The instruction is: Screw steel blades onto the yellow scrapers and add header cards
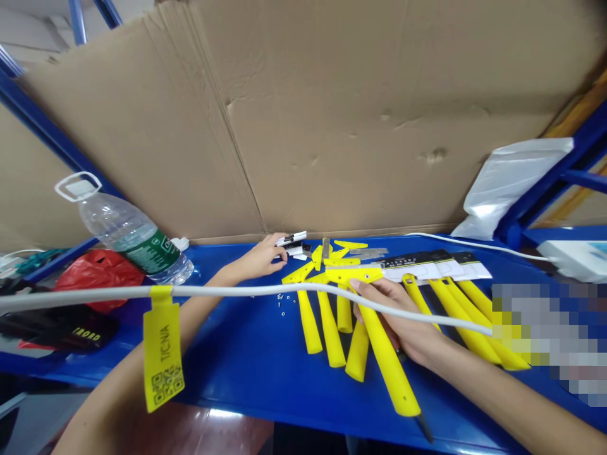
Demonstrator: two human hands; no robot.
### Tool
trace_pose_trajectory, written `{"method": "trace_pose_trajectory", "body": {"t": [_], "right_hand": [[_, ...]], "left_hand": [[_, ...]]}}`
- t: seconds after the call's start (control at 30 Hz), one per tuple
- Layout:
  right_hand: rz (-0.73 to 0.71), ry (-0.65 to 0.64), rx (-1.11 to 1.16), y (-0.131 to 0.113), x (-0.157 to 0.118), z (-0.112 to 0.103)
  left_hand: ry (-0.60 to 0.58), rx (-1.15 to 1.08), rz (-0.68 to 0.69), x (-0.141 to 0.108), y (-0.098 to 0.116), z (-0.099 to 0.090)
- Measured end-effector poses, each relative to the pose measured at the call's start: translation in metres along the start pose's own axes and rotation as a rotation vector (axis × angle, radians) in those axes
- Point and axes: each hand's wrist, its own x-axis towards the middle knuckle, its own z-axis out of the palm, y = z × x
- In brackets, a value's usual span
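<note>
My right hand [398, 316] is wrapped round a yellow scraper [386, 354] whose head carries a metal blade. At the back of the blue table, my left hand [265, 256] has its fingers curled at some small white and black packs [294, 243]; whether it grips one cannot be made out. Several yellow scraper handles [331, 328] lie between my hands, with loose yellow head pieces [351, 244] and metal blades [370, 253] behind them. Tiny screws and nuts [283, 303] are scattered left of the handles.
Packaged scrapers [467, 316] lie on the right. A white cable [213, 291] with a yellow tag [164, 354] crosses in front. A water bottle [137, 237] and a red bag [107, 278] are at left. Cardboard [332, 126] stands behind; a plastic bag [512, 183] leans at right.
</note>
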Motion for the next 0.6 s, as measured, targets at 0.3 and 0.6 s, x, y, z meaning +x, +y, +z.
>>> {"method": "trace_pose_trajectory", "body": {"t": [0.3,0.6], "right_hand": [[0.007,0.009,0.023,0.002,0.001,0.000],[-0.052,-0.041,0.030,0.007,0.003,-0.004]], "left_hand": [[-0.126,-0.016,-0.097,0.001,0.004,-0.012],[-0.066,0.090,-0.128,-0.019,0.027,-0.013]]}}
